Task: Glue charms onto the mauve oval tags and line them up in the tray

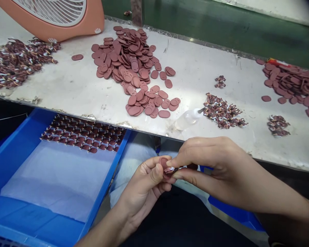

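In front of my lap, my left hand pinches a reddish-brown oval base between thumb and fingers. My right hand meets it from the right, its thumb and index finger closed on a small brown-and-white figurine that touches the base. Fingers cover much of the figurine. Just above, at the bench's front edge, lies a clear squeeze bottle with a dark nozzle. The nozzle points at a cluster of similar figurines.
A large pile of oval bases covers the bench centre; another pile is right. More figurines lie left, below an orange fan. At lower left, a blue bin holds rows of figurines on bases over a white sheet.
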`<act>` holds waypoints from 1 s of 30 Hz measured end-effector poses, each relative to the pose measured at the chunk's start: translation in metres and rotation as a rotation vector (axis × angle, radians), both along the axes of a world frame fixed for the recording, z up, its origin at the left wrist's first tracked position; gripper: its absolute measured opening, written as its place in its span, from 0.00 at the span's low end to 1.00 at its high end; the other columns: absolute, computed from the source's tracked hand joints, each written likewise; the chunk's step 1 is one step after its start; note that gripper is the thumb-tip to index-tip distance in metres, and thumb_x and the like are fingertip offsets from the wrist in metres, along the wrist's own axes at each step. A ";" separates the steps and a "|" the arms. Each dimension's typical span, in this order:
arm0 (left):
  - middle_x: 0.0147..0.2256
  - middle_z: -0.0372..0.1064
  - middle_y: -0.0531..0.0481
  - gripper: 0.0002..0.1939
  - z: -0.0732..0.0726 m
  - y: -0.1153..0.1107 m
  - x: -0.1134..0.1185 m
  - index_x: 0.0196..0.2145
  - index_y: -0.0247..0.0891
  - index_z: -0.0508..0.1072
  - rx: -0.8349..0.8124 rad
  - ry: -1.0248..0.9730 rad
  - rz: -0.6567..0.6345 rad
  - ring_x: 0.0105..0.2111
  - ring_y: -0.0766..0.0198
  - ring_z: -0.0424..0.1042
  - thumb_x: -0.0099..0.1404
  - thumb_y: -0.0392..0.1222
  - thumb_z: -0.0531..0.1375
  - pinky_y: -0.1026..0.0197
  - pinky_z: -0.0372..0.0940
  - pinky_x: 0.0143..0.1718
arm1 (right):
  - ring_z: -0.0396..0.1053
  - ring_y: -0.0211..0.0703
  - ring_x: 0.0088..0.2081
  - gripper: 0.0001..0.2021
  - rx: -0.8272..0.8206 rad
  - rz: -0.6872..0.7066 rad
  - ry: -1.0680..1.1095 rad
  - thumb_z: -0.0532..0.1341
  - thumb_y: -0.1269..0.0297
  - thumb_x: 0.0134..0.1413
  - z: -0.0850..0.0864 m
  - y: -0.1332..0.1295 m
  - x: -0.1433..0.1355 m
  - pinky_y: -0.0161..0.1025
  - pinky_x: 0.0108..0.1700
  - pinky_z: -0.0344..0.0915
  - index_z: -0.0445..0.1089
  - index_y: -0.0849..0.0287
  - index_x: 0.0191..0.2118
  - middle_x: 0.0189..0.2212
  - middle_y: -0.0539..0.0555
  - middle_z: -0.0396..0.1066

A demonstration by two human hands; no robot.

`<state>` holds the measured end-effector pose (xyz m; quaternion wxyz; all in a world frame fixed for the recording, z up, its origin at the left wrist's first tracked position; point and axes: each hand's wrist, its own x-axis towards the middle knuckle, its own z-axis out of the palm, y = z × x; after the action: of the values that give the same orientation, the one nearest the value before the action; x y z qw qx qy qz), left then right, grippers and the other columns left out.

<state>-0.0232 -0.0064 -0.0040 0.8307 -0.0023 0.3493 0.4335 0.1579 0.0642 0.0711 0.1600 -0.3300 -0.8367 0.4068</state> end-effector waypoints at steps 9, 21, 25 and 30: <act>0.26 0.73 0.55 0.08 0.008 0.001 0.003 0.30 0.36 0.79 -0.017 -0.110 0.051 0.26 0.75 0.71 0.56 0.42 0.72 0.75 0.68 0.29 | 0.73 0.42 0.33 0.09 0.068 0.003 -0.005 0.66 0.58 0.59 -0.001 0.000 -0.005 0.35 0.35 0.67 0.76 0.55 0.41 0.30 0.53 0.75; 0.26 0.74 0.55 0.11 0.009 0.003 0.002 0.29 0.37 0.79 -0.037 -0.077 0.063 0.26 0.74 0.73 0.52 0.45 0.73 0.75 0.69 0.28 | 0.73 0.35 0.33 0.06 -0.012 0.013 0.049 0.64 0.74 0.59 0.006 0.006 -0.011 0.32 0.37 0.67 0.75 0.58 0.41 0.32 0.49 0.76; 0.25 0.75 0.55 0.11 0.009 0.003 0.000 0.27 0.37 0.79 -0.041 -0.084 0.060 0.25 0.74 0.74 0.51 0.45 0.73 0.75 0.69 0.28 | 0.73 0.33 0.35 0.07 -0.011 0.017 0.039 0.64 0.75 0.58 0.007 0.008 -0.015 0.31 0.39 0.66 0.75 0.58 0.40 0.32 0.47 0.77; 0.30 0.78 0.54 0.10 0.005 0.004 -0.005 0.31 0.38 0.80 -0.034 -0.148 0.050 0.28 0.72 0.77 0.54 0.44 0.72 0.75 0.70 0.28 | 0.72 0.33 0.35 0.14 -0.026 -0.008 0.036 0.69 0.62 0.57 0.007 0.008 -0.011 0.29 0.39 0.67 0.73 0.54 0.49 0.37 0.46 0.78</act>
<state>-0.0280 -0.0025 0.0011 0.8429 -0.0574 0.2941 0.4469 0.1471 0.0724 0.0784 0.1724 -0.3281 -0.8268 0.4231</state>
